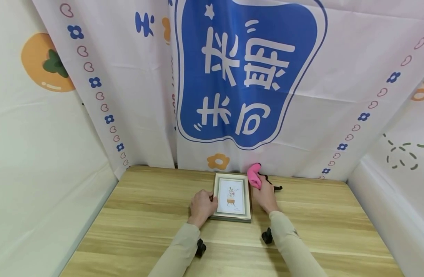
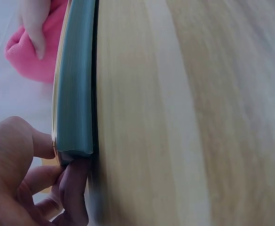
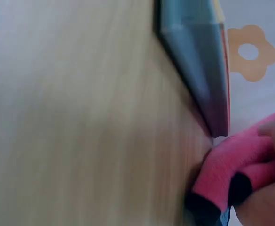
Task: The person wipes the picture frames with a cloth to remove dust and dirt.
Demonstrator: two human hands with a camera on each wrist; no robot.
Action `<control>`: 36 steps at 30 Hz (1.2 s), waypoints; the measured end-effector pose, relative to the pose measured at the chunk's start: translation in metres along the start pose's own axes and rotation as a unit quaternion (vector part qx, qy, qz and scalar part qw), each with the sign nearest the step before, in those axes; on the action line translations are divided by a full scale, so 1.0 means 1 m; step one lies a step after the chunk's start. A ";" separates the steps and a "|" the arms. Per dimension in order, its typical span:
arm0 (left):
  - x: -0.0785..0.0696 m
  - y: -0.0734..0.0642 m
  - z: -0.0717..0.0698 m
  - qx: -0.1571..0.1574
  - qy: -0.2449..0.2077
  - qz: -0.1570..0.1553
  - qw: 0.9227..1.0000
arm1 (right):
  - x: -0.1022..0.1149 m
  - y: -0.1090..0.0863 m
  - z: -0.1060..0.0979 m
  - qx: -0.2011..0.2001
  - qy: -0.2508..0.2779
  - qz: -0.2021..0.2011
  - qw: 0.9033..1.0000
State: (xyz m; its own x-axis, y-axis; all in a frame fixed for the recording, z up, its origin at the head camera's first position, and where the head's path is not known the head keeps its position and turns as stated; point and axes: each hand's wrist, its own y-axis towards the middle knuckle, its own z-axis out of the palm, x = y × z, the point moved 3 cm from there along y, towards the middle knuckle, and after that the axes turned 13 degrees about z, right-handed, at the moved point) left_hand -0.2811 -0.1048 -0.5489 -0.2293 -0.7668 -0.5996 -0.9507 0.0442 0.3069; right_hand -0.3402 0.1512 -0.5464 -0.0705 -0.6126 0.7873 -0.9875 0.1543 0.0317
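Pink fabric [image 1: 254,175] and a picture frame [image 1: 231,197]: hands [image 1: 202,206] [image 1: 266,196] partly cover both.

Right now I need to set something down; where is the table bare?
The pale wooden table is bare from its left edge to the left hand, and from the right beige sleeve to the right edge. Crowded: around the rectangular cream picture frame, with pink cloth in the right hand.

Along the desk's [image 1: 135,207] left and right edges a hand could pass; mid far edge, the picture frame [image 1: 231,196], pink cloth [image 1: 254,175], left hand [image 1: 202,207] and right hand [image 1: 266,196] obstruct, the curtain [image 1: 298,146] just behind.
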 end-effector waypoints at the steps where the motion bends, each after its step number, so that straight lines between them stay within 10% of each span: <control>1: 0.000 0.000 0.000 0.001 0.001 0.000 1.000 | 0.001 0.001 0.002 0.010 0.001 0.010 1.000; 19: 0.005 -0.001 0.003 0.018 -0.008 0.032 0.999 | 0.000 -0.009 0.006 0.068 0.064 0.132 0.987; 36: 0.008 -0.001 0.004 0.011 -0.012 0.043 0.999 | -0.002 -0.038 0.004 0.093 0.094 0.131 0.983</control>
State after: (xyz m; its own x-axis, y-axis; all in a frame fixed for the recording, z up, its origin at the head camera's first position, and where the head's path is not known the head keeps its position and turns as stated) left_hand -0.2825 -0.1080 -0.5568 -0.3157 -0.7436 -0.5895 -0.9313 0.1238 0.3426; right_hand -0.3035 0.1440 -0.5516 -0.3150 -0.4150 0.8536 -0.9491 0.1329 -0.2856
